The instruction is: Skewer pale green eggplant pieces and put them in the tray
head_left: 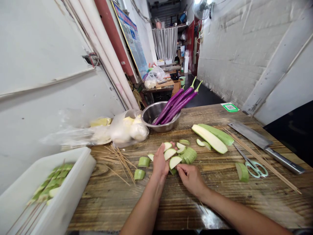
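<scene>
My left hand (160, 163) is closed around several half-round zucchini slices (170, 153), pale inside with green skin. Close by, my right hand (192, 178) pinches at the edge of the nearest slice (175, 162). A thin bamboo skewer (204, 208) shows below the right wrist; its upper part is hidden by the hand. Just beyond my fingers lies a stack of cut slices (189, 155). Two short zucchini chunks (139, 174) rest left of my left hand. Two long zucchini halves (210, 138) lie further right, one with its cut face up.
A white bin (83, 163) with skewered slices (52, 182) stands at left, near loose skewers (117, 158). Behind are a plastic bag (129, 129) and a steel bowl (149, 119) of purple eggplants (178, 103). Scissors (254, 168) and a cleaver (254, 135) lie right.
</scene>
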`<state>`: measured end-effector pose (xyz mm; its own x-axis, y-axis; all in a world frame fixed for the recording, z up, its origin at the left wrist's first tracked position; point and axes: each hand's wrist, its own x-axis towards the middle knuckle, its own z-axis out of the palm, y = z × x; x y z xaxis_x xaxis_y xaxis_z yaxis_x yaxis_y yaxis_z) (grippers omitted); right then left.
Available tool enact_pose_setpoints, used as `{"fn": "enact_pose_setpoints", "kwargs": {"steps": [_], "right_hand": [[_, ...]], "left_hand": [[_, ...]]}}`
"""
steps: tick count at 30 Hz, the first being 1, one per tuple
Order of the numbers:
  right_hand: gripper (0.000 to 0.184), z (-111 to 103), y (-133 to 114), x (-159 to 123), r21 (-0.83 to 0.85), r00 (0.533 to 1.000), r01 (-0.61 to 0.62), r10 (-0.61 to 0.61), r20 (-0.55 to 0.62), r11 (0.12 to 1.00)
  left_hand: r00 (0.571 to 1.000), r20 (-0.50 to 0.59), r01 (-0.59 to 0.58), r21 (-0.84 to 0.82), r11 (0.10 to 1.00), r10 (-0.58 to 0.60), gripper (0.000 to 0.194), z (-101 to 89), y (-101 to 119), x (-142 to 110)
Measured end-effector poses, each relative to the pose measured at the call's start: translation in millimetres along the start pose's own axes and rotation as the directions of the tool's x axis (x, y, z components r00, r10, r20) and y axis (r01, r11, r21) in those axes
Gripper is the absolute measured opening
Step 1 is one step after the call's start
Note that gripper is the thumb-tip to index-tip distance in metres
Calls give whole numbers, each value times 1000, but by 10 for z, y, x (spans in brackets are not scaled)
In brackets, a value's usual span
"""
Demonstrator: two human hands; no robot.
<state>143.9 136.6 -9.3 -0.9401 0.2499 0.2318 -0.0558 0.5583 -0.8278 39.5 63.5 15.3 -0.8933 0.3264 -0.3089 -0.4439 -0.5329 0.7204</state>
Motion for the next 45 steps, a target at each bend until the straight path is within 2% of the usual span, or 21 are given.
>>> {"fn": "enact_pose_setpoints", "kwargs": {"steps": [5, 8, 11, 15, 21, 29, 34, 40, 45], "right_hand": [[34, 15, 3, 46, 9, 998, 44, -43, -55, 999], [34, 12, 7, 62, 17, 990, 90, -88, -110, 996], [31, -8, 12, 72, 29, 977, 119, -112, -182, 992], [26, -48, 34, 95, 11, 956, 129, -121, -268, 992], [25, -58, 78, 107, -18, 953, 93, -94, -287, 996], [26, 0, 58, 102, -11, 965, 60, -61, -256, 998], [29, -6, 12, 78, -75, 963, 97, -112, -246, 992], [33, -2, 24, 68, -87, 964, 83, -102, -244, 993], [33, -12, 30, 100, -52, 970, 44, -55, -237, 998]], "left_hand": [[1000, 15, 5, -95, 995, -3, 24, 26, 64, 22], [991, 136, 18, -155, 988, 3, 38, 27, 157, 13], [959, 283, 53, -120, 991, -17, 52, 22, 203, -32], [931, 356, 85, 8, 996, -82, 45, 37, 114, -128], [936, 341, 63, 81, 995, -87, 28, 82, -73, -213], [955, 287, 73, 41, 996, -82, 30, 84, -87, -210], [967, 246, 71, 18, 997, -73, 27, 86, -104, -212], [969, 247, 20, 8, 1000, -21, 24, 73, -173, -213], [966, 258, 25, 23, 999, -30, 26, 70, -241, -216]]}}
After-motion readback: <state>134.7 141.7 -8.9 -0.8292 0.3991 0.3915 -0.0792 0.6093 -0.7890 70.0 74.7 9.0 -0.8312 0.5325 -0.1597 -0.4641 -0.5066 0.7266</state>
